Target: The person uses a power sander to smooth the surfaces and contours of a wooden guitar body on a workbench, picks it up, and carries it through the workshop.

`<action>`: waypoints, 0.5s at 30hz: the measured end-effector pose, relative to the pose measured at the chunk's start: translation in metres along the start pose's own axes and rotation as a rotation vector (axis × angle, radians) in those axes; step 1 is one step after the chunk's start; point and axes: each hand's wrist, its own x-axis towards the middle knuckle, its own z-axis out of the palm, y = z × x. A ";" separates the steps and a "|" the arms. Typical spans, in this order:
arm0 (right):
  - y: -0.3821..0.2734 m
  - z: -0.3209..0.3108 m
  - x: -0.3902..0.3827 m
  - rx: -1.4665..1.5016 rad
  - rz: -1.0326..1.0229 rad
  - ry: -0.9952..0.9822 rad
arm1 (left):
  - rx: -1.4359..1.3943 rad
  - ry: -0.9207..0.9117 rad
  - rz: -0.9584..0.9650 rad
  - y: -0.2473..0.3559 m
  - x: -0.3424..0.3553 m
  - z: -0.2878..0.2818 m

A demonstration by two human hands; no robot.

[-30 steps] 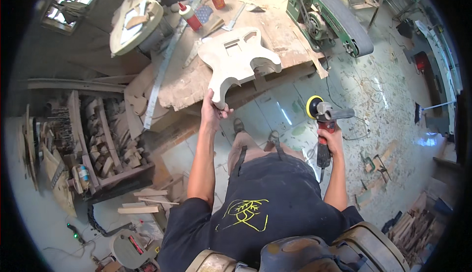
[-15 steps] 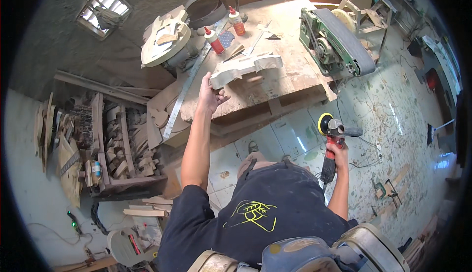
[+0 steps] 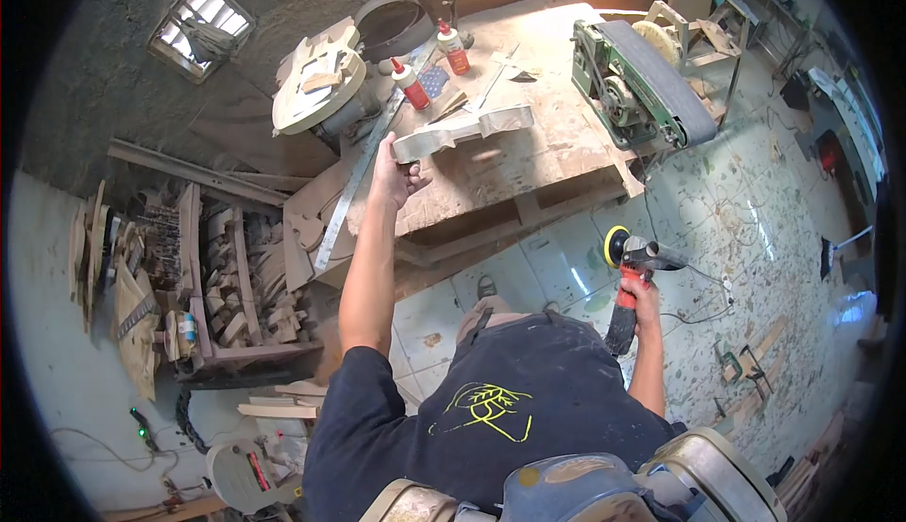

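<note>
Guitar-shaped pale wooden body blank (image 3: 462, 130) lay flat on the dusty plywood workbench (image 3: 538, 159), left hand (image 3: 394, 177) gripping its end; right hand (image 3: 644, 297) clasped a red angle sander (image 3: 630, 272), yellow pad clear of the wood, sanding apparently not yet begun

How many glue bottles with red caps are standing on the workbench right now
2. One glue bottle stands near the bench's left edge, beyond the left hand; the other bottle stands farther back to its right. More may be hidden among the clutter.
</note>
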 end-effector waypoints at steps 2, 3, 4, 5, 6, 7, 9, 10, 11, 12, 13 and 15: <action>0.002 0.001 -0.001 0.002 0.018 -0.005 | 0.003 0.000 -0.011 0.006 0.002 -0.002; 0.002 0.002 -0.002 0.003 0.017 -0.006 | 0.008 -0.015 -0.008 0.008 0.003 -0.003; 0.002 0.002 -0.003 -0.005 0.014 -0.007 | 0.008 -0.014 -0.007 0.010 0.003 -0.004; 0.001 0.003 -0.004 -0.012 0.010 -0.004 | 0.012 -0.012 -0.012 0.011 0.003 -0.004; 0.001 0.002 -0.003 -0.009 0.010 -0.004 | 0.016 -0.010 -0.017 0.013 0.003 -0.003; 0.002 0.001 -0.001 -0.021 0.011 -0.016 | 0.018 -0.010 -0.016 0.015 0.003 -0.003; 0.001 0.002 -0.001 -0.029 0.016 -0.026 | 0.014 -0.005 -0.033 0.017 0.005 -0.005; 0.001 0.001 -0.001 -0.044 0.016 -0.032 | 0.016 -0.004 -0.036 0.016 0.005 -0.006; -0.001 0.001 -0.001 -0.058 0.016 -0.035 | 0.004 -0.005 -0.034 0.016 0.005 -0.004; -0.001 0.002 -0.002 -0.056 0.021 -0.031 | -0.009 -0.005 -0.034 0.015 0.004 -0.004; -0.001 0.004 -0.003 -0.077 -0.004 -0.029 | -0.006 -0.005 -0.042 0.012 0.002 -0.005; -0.002 0.007 -0.004 -0.099 -0.018 -0.015 | 0.019 -0.045 -0.064 0.000 -0.005 -0.007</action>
